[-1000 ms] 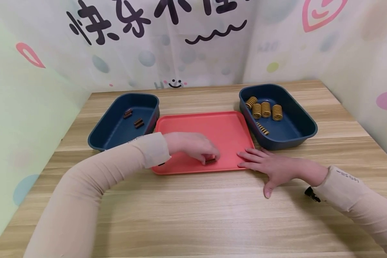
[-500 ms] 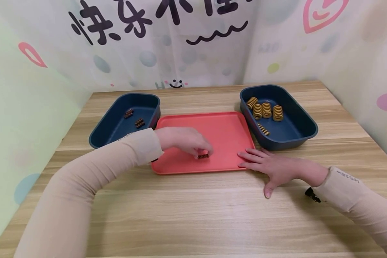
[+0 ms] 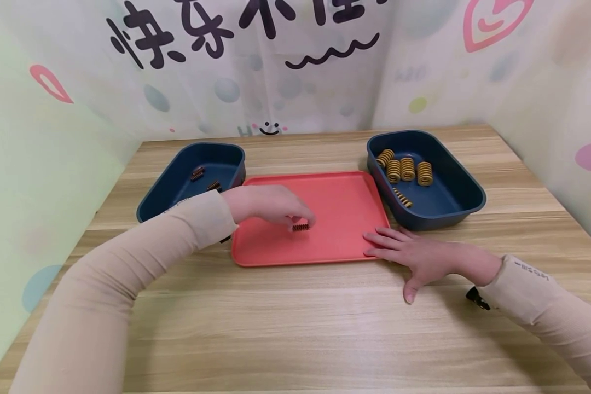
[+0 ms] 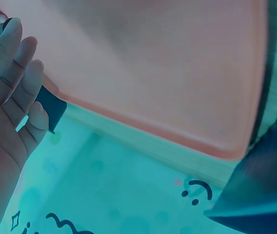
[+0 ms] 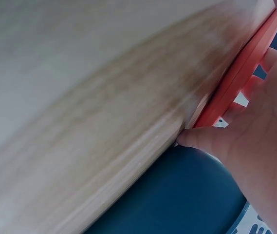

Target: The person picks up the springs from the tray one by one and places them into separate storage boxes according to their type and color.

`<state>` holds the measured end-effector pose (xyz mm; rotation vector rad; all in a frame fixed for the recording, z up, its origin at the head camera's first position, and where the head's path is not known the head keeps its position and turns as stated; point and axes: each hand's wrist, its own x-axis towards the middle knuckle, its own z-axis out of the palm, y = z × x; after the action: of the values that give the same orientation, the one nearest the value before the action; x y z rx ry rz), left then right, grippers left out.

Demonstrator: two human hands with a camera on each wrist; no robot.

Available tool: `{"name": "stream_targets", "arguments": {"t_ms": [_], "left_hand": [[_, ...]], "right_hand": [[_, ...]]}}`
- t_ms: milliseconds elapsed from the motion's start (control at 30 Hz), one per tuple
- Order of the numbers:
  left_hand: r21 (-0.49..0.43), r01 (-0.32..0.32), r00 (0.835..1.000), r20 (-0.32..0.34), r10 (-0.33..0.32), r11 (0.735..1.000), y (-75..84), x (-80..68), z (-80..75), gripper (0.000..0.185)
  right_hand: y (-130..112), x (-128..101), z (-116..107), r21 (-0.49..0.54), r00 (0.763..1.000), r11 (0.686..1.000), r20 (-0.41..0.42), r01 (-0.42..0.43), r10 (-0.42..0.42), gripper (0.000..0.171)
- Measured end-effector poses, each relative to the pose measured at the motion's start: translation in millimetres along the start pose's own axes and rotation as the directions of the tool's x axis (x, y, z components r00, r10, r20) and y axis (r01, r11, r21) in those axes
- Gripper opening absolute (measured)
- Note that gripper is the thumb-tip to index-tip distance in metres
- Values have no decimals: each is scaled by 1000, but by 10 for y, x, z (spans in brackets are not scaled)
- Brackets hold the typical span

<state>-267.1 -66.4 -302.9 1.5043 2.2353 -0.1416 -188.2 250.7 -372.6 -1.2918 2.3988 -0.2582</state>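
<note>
My left hand pinches a small dark copper-brown coil spring between thumb and fingers, over the red tray. In the left wrist view that hand shows at the left edge, with only a sliver of the spring at the thumb tip. My right hand lies with fingers spread, its fingertips on the tray's right rim and its thumb toward the table. The right wrist view shows the same hand beside the tray edge.
At the left stands a blue bin holding several small brown springs, partly hidden by the left arm. Another blue bin, at the right, holds several larger yellow springs. A printed cloth hangs behind the wooden table.
My left hand has moved left and away from me across the tray, carrying the brown spring from near the front rim. The right hand has stayed in place.
</note>
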Motion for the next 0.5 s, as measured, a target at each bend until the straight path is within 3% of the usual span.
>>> {"name": "stream_targets", "arguments": {"t_ms": [500], "left_hand": [[-18,53,998,-30,-53,998,-94,-187,-90,34]], "right_hand": [[-14,-5,-10,-1,1000,1000,-3,7,-7,103]]}}
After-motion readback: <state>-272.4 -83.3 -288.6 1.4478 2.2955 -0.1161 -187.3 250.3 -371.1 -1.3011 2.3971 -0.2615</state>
